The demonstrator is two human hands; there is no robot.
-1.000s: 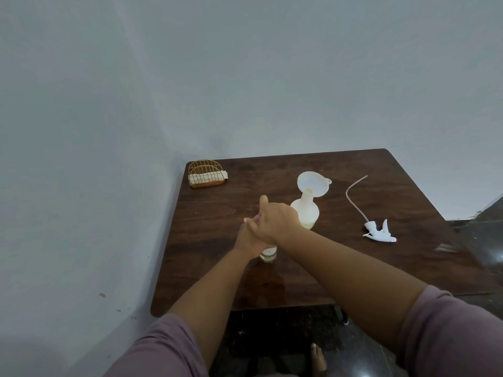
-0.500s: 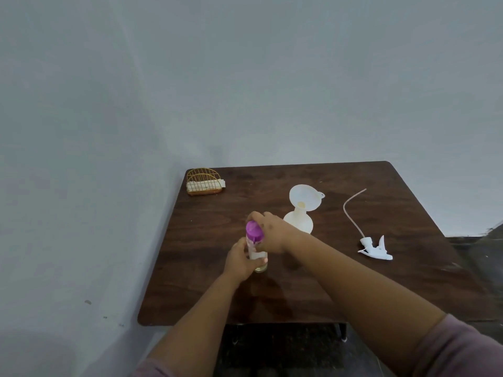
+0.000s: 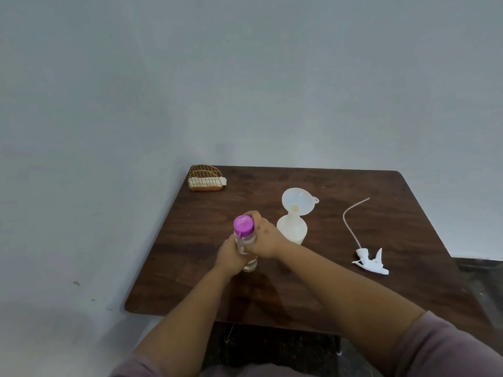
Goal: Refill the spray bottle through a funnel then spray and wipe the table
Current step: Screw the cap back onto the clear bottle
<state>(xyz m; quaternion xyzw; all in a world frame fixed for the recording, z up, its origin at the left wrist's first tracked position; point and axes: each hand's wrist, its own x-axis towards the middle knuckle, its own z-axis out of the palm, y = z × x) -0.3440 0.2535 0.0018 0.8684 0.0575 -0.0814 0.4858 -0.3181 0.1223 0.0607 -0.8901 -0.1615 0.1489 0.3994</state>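
Observation:
A clear refill bottle (image 3: pixel 246 242) with a purple cap (image 3: pixel 243 225) stands near the middle of the dark wooden table (image 3: pixel 353 295). My left hand (image 3: pixel 231 258) grips its lower body. My right hand (image 3: pixel 265 239) holds its upper part, fingers beside the cap. Just right of it stands the pale spray bottle (image 3: pixel 292 230) with a white funnel (image 3: pixel 298 204) in its neck. The white spray head (image 3: pixel 371 261) with its long tube (image 3: pixel 349 219) lies flat on the table to the right.
A gold wire holder (image 3: pixel 206 178) with white napkins sits at the table's far left corner. A grey wall runs behind and to the left. Dark floor shows on the right and under the table.
My right hand covered the bottle's top a second ago; it has shifted to the side, and the purple cap now shows. The view has tilted, so the table sits lower.

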